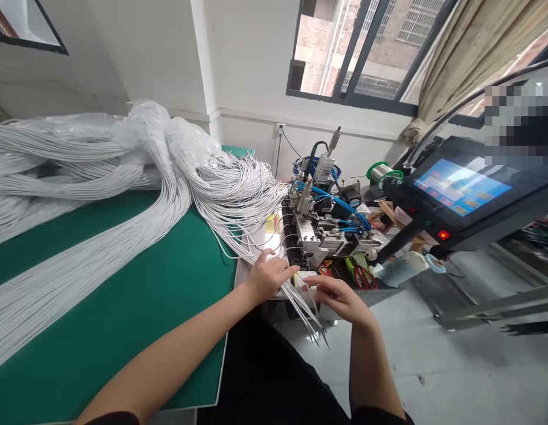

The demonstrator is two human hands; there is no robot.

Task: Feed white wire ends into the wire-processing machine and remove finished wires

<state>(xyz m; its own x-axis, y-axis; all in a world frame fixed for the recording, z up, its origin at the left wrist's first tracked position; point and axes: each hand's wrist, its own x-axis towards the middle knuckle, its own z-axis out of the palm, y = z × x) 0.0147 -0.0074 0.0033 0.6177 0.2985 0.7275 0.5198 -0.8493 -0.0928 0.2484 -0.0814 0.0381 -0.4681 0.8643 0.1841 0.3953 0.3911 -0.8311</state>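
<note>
left hand (269, 277) palm down, fingers bent — right hand (341, 300) near it, fingers loosely curved

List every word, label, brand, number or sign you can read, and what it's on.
None can be read.
Touchscreen: coloured icons show; any wording is too small and blurred.
Yellow patch beside the machine: too blurred.
White cables at the hands: no marking distinguishable.
</note>
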